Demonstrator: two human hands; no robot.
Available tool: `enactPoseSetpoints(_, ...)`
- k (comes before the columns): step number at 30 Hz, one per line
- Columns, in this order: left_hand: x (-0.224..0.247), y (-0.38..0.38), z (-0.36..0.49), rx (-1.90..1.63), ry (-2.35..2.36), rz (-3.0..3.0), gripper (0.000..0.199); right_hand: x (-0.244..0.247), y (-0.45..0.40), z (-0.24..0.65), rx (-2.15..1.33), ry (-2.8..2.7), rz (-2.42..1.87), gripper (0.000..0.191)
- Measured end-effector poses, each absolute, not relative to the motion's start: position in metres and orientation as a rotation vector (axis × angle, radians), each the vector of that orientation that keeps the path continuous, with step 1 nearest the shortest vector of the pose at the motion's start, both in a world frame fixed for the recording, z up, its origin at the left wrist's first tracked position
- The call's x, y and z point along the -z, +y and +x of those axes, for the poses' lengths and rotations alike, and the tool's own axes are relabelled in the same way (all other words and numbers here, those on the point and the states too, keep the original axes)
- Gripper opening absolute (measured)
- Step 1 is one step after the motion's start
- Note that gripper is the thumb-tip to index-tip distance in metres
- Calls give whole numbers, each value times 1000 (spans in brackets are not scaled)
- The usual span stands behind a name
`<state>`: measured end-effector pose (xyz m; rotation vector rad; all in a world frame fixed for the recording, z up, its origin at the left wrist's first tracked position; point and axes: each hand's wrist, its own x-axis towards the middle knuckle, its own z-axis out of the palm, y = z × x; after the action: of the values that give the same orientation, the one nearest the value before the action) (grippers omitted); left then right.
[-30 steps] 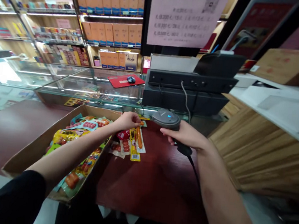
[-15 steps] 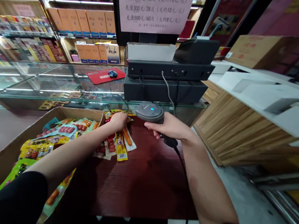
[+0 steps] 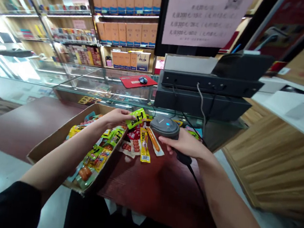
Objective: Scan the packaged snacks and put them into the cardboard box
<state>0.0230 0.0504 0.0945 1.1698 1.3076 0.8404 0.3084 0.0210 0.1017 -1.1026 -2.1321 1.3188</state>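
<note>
Between the thumb and fingers of my left hand (image 3: 117, 117) is a small green snack packet (image 3: 136, 119), raised over the right rim of the cardboard box (image 3: 53, 137). My right hand (image 3: 188, 143) is wrapped round the handle of a grey barcode scanner (image 3: 165, 126), whose head points left and shows a blue light. Below the two hands, a yellow snack packet (image 3: 144, 146), a clear-wrapped sausage (image 3: 153, 139) and red-brown snack packs (image 3: 131, 147) lie on the dark red table. Several colourful snack packets (image 3: 96, 155) fill the box, partly hidden by my left forearm.
A black cash-register unit (image 3: 201, 103) stands on the glass counter behind the table. To its left lie a red mouse pad (image 3: 126, 82) and a computer mouse (image 3: 143, 80). The dark red tabletop (image 3: 157, 187) extends towards me. Wooden cabinets (image 3: 259, 155) stand at the right.
My left hand has come up from the packets on the table and now holds a green packet. The scanner stays in my right hand. The view has swung left.
</note>
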Motion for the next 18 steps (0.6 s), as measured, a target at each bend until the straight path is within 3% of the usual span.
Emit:
enactPoseSetpoints(7, -85, 16, -6, -1105, 1050, 967, 36, -99, -1, 280, -1453, -2235, -1095, 33)
enactPoseSetpoints(12, -83, 14, 1, -1151, 1095, 1047, 25, -90, -4, 272, -1484, -2232, -1080, 34)
enactPoseSetpoints(18, -83, 9, 5, -1172, 1100, 986, 29, -90, -3, 271, -1494, -2211, -1112, 33)
